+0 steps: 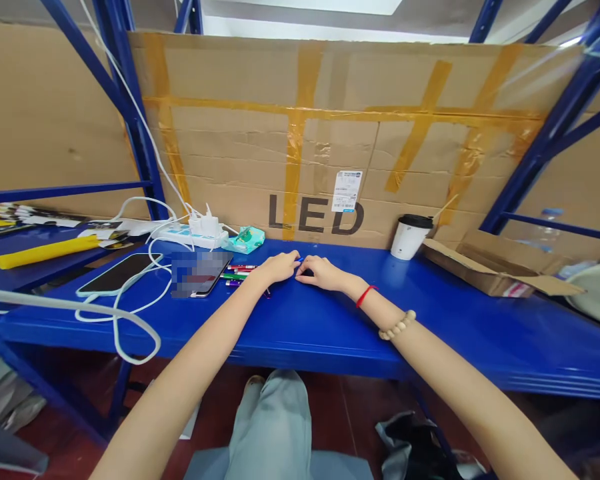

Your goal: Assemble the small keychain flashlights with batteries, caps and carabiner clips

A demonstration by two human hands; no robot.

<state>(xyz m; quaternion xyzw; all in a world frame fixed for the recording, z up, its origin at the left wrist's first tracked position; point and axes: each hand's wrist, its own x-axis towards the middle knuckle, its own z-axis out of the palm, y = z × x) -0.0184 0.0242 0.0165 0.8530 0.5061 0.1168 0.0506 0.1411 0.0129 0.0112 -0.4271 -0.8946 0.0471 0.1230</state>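
My left hand (282, 267) reaches over the blue table with its fingers closed. My right hand (324, 273) is curled just beside it, and the fingertips of both hands meet. Between them shows a small bit of a slim blue thing that looks like a pen (301, 259); the fingers hide most of it. Several pens (237, 276) in red, green and purple lie to the left of my left hand, partly covered by it. A dark phone (211, 275) lies against their left ends.
A second phone (120, 274), white cables and a power strip (205, 230) occupy the left side. A green packet (247, 240) lies near the cardboard (240, 167) at the back. At right stand a lidded paper cup (409, 240) and an open cardboard box (490, 270).
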